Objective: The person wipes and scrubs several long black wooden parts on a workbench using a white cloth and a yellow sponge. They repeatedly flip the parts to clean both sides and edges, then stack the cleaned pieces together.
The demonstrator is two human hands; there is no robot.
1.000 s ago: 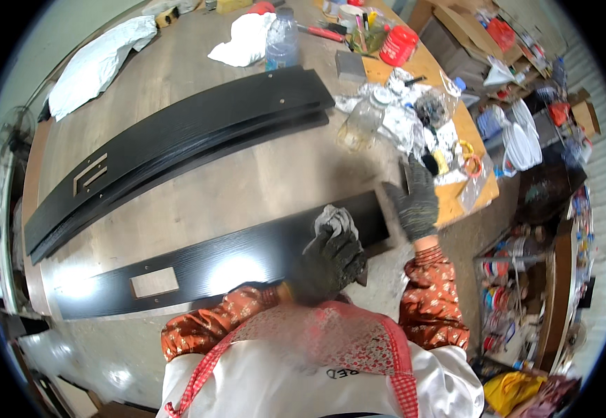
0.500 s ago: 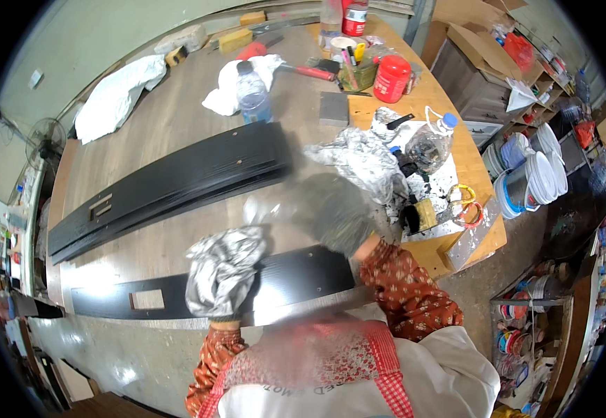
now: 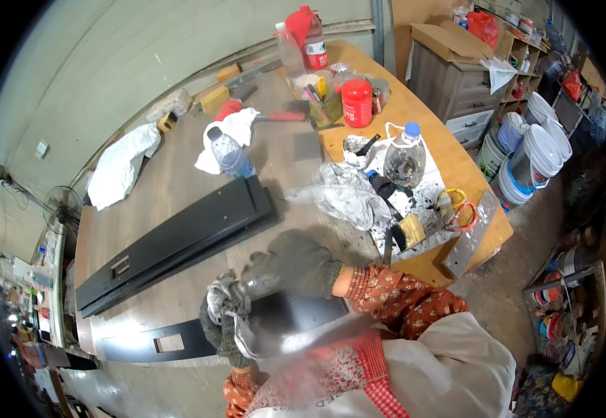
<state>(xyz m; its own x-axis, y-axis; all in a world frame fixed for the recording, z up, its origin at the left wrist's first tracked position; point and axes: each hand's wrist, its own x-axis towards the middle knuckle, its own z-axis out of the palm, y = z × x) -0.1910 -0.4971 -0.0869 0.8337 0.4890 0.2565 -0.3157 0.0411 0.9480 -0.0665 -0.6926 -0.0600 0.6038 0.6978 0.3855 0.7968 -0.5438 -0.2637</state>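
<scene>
Near the lower middle of the view, both gloved hands meet over a glossy black panel lying on the wooden counter. The left hand, in a dark knitted glove, has its fingers closed around a crumpled grey-white rag held against the panel's near end. The right hand, also in a grey knitted glove, lies just beside it with fingers curled over the same rag; how tightly they grip cannot be told through the blur. A rectangular cut-out shows in the panel to the left.

Farther off lies a longer black moulded panel, ridged along its length. Beyond it stands a clear plastic bottle with a blue tint beside a white cloth. To the right, a round clear jug with a blue cap holds dark residue and sits on stained white sheeting, near a flat paintbrush. A red lidded can stands farther back. White plastic buckets are stacked on the floor at far right.
</scene>
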